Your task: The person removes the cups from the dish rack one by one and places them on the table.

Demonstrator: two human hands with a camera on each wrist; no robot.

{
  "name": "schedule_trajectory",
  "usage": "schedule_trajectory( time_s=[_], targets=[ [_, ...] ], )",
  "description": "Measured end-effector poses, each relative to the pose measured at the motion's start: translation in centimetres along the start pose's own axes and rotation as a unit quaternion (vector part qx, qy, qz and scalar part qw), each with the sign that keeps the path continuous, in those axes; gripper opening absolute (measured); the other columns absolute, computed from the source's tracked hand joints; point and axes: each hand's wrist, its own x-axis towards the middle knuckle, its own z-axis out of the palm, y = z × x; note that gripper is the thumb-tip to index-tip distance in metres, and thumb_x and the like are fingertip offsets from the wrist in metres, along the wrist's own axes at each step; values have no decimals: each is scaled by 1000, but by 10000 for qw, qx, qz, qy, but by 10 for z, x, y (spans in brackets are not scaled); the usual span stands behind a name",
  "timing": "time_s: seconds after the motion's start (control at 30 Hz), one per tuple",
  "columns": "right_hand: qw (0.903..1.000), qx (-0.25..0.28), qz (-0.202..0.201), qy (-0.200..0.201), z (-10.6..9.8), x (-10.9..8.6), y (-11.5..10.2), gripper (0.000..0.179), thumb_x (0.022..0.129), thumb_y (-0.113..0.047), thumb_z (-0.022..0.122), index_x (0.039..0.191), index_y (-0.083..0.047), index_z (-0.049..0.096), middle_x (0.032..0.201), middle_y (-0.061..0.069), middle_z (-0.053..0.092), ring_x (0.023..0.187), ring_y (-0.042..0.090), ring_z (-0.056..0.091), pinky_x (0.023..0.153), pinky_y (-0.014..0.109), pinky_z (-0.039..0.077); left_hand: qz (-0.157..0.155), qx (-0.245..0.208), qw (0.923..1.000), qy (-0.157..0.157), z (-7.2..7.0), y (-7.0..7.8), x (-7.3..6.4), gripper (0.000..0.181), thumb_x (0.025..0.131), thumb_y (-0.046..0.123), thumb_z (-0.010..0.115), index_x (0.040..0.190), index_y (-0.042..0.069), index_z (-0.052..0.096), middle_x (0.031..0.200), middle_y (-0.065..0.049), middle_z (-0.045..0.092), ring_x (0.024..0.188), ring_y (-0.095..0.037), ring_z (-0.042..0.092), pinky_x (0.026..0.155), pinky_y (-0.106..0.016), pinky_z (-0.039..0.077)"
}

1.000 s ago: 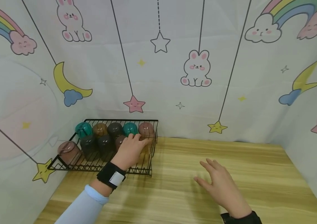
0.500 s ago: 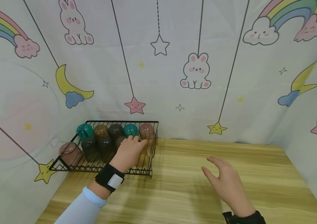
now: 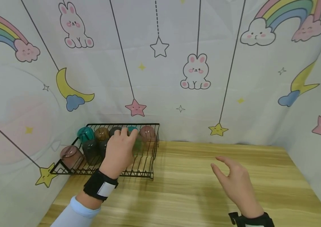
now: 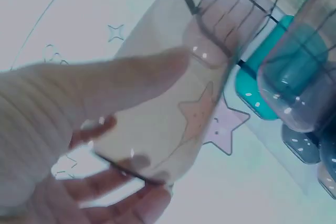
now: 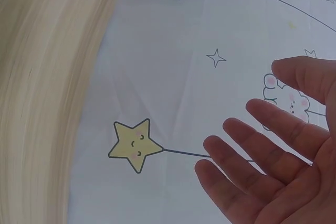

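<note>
My left hand (image 3: 117, 154) is above the right part of a black wire rack (image 3: 137, 173), gripping a see-through, pale amber cup (image 4: 163, 129). In the left wrist view the thumb lies along one side of the cup and the fingers curl round the other. From the head view the hand hides most of this cup. My right hand (image 3: 237, 186) hovers over the table at the right, thumb and fingers apart, holding nothing; in the right wrist view its fingers (image 5: 247, 150) are spread and slightly bent.
Cups stand in the rack: teal (image 3: 85, 134), brown (image 3: 101, 135), dark grey (image 3: 90, 150) and pink (image 3: 148, 133) ones among them. Another pink cup (image 3: 71, 156) is at the front left. A wood-grain table (image 3: 183, 189) meets a printed cloth wall (image 3: 171, 78) behind.
My left hand has lifted the amber cup from the rack's front right and moved slightly left with it. My right hand has shifted a little to the right.
</note>
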Motion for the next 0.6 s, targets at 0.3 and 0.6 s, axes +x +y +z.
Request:
schedule_trajectory(
  time_s=[0.3,0.6],
  targets=[
    [10000,53,40,-52,-5,0,2,41,89,-43,60,118,-15,63,118,8,64,113,30,58,86,51,49,-1280,-1503,9756,964,-6,23,-6,73,62,27,87,124,14,50,117,-17,55,92,-34,63,58,-49,56],
    [9995,139,219,-152,-11,-2,2,43,89,-47,57,119,-16,63,121,9,63,107,33,60,84,50,51,-2108,-3841,8980,410,9,59,-15,76,65,37,85,126,17,44,115,-4,49,99,-20,56,76,-37,56]
  ],
)
